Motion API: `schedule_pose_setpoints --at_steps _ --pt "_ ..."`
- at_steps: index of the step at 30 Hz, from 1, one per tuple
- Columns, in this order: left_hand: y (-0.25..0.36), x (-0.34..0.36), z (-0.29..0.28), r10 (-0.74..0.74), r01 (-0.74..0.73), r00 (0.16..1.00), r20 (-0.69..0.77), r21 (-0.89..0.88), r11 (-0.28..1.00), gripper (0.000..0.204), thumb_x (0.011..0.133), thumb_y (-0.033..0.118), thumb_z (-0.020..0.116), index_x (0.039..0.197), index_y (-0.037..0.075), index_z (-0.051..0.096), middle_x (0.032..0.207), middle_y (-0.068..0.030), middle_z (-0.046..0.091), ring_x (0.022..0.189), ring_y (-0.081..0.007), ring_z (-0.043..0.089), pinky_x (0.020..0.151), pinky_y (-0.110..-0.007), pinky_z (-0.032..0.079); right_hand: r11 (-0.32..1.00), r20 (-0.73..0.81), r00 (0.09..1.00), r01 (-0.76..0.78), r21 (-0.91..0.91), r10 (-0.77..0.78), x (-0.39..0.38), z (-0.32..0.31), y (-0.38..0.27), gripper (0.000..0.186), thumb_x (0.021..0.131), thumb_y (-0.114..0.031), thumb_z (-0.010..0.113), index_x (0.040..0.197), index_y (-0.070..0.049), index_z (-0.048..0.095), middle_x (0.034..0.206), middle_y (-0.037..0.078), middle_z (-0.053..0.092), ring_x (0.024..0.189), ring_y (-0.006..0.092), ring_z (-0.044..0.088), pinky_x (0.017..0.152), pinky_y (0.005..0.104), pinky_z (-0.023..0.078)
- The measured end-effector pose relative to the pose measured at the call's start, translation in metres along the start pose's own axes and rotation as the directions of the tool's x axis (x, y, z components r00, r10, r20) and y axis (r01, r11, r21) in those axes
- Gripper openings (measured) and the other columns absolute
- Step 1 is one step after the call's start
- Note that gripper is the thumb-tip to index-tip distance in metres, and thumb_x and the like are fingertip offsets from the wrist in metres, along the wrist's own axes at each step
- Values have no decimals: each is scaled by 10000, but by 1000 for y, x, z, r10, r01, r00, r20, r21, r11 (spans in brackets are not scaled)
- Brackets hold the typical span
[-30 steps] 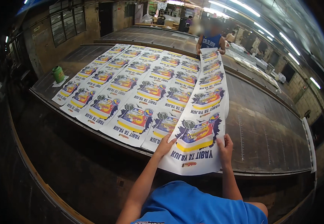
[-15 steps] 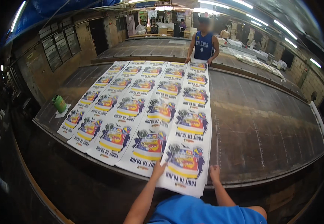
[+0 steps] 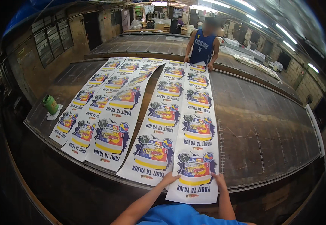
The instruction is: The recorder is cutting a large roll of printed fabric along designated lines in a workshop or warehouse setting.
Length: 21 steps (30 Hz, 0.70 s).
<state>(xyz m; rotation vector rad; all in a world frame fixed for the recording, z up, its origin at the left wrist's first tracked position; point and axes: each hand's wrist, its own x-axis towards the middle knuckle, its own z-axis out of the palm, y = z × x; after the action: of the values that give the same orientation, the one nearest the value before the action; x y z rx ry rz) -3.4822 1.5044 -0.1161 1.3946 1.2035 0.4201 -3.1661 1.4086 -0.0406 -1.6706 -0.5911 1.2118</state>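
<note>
Taking 12 o'clock as straight ahead of the wearer, I see the end strip (image 3: 198, 125) running from 6 up to 12, white with a row of bright prints, its near end sticking out past the edge of the dark table (image 3: 245, 112). The left hand (image 3: 169, 179) has it by the 9 o'clock edge, thumb on top, the other fingers mostly hidden beneath; the right hand (image 3: 219, 180) grips the 3 o'clock edge, its fingers closed there. At 6 o'clock is the wearer's blue shirt (image 3: 185, 215). At 12 o'clock a co-worker (image 3: 203, 43) in a blue sleeveless top stands at the far end, 2 hands down by its corners; I can't tell whether those fingers grip. Just beside the end strip, toward 9 o'clock, lies the 4th strip (image 3: 162, 116). Past a wedge of table comes the 3rd strip (image 3: 118, 116), bowed and rippled in its far half, its far end bending toward 1 o'clock. The 2nd strip (image 3: 91, 114) and 1st strip (image 3: 74, 109) lie farther toward 10 o'clock, close together. Near 10 o'clock a green can (image 3: 50, 104) stands on a white scrap (image 3: 59, 113). Beyond, a window (image 3: 51, 41) shows at 11 and lamps (image 3: 286, 33) glow around 1.
</note>
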Motion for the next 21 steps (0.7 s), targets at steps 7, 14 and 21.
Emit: schedule_pose_setpoints --at_steps 7,14,21 --pt "51 -30 -37 52 108 960 276 -532 840 428 903 159 687 1280 2 561 1149 -120 673 1012 -201 652 878 -339 522 923 65 925 367 115 -375 -76 49 -119 289 883 -212 715 1044 22 664 892 56 703 709 110 652 645 247 521" --pt "87 -71 -164 292 -233 955 48 -485 843 448 898 135 701 1298 2 547 1141 -97 665 1004 -165 632 871 -311 519 872 -7 887 456 180 -462 -140 139 -173 251 909 -200 692 1039 12 658 896 66 710 705 104 660 638 240 531" --pt "50 -108 -267 344 -373 928 -145 -344 862 395 905 163 702 1208 -27 534 1108 -113 664 1021 -172 630 877 -311 515 911 65 915 387 141 -399 -141 216 -123 277 895 -231 707 1023 10 661 874 57 699 682 102 640 605 246 509"
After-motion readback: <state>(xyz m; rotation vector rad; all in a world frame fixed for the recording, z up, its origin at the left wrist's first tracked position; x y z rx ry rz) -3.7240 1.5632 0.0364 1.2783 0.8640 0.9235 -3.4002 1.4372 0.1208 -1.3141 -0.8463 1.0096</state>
